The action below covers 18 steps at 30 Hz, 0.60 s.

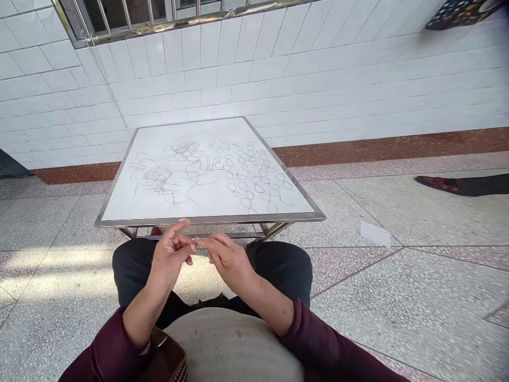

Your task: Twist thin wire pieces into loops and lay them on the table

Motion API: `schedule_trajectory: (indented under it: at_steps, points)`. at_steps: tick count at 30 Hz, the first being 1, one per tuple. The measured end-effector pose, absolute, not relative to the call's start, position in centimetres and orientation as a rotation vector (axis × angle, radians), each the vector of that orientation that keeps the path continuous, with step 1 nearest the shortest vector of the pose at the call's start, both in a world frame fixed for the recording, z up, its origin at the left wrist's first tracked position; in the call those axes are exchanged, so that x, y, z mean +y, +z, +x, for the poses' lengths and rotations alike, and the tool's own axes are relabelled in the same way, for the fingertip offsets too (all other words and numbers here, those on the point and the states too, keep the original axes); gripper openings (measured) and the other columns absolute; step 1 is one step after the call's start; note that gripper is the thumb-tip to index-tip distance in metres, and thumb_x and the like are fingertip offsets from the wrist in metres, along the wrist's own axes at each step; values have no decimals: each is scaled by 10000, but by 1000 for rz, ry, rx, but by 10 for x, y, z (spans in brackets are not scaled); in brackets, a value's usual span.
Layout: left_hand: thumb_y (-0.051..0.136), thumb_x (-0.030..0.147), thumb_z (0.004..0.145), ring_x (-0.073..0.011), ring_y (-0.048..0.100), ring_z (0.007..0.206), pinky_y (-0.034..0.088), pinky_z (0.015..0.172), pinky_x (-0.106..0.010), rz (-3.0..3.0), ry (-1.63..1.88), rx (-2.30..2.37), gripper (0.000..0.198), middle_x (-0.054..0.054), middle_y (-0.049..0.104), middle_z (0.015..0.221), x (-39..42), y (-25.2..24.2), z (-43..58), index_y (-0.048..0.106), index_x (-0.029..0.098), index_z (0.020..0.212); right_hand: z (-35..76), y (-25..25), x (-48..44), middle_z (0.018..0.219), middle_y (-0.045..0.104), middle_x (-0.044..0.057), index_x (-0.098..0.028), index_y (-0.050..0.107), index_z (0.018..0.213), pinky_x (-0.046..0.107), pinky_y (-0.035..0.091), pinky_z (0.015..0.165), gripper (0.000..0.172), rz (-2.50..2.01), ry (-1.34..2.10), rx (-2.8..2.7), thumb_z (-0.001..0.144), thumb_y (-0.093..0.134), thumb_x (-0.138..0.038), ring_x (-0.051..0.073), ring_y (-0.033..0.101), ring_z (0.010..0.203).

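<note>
My left hand [172,253] and my right hand [227,259] meet in front of the table's near edge, above my lap. Both pinch a thin dark wire [202,257] between thumb and fingertips; its exact shape is mostly hidden by the fingers. On the white tabletop [115,204] beyond, loose bent wires [161,180] lie tangled on the left side. Several wires twisted into figure-eight loops [246,193] are spread in rough rows on the right side.
The table has a metal rim [214,218] and metal legs. Behind it stands a white tiled wall [318,85] with a barred window [139,16]. A white paper piece [375,234] lies on the floor at right, near another person's shoe [436,183].
</note>
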<state>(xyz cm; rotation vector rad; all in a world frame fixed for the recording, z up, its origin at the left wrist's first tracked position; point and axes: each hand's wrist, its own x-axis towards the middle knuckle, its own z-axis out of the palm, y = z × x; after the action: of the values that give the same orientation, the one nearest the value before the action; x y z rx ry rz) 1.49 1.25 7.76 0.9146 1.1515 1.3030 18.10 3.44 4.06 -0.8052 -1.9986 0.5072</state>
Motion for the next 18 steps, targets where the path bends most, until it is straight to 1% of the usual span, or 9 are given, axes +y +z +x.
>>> schedule_trajectory:
  at_steps: [3,9,13,16,18]
  points:
    - [807,220,672,-130,582,606,482,479,-216,913,1299,1159,573,7,655,682,12,77,15,620,188,1212,181,37,34,839,561,39,-269,644,1211,249,473,542,457,-838,454,-2026,933,357,-47,122,533,620]
    - [825,205,641,-142,622,673,561,566,-254,864,1286,1160,531,3,664,708,13,76,16,661,193,1145,182,34,36,845,600,53,-255,655,1194,251,472,565,450,-899,352,-2113,927,357,-50,140,548,665]
    - [840,203,620,-150,642,685,563,590,-262,822,1285,1157,521,-4,676,708,12,73,17,680,186,1116,182,36,37,817,614,59,-241,687,1123,259,445,557,372,-919,240,-2170,966,374,-115,170,546,726]
    - [851,197,605,-156,659,704,567,632,-280,797,1286,1146,525,-15,697,730,12,70,16,688,181,1104,181,36,37,811,614,61,-248,703,1076,269,436,567,329,-928,279,-2176,995,389,-188,180,538,749]
    - [857,202,599,-153,662,707,569,659,-290,780,1287,1146,524,-13,703,729,12,69,16,691,178,1095,181,35,37,820,616,65,-245,703,1070,276,441,580,314,-919,315,-2172,1000,400,-203,185,541,761]
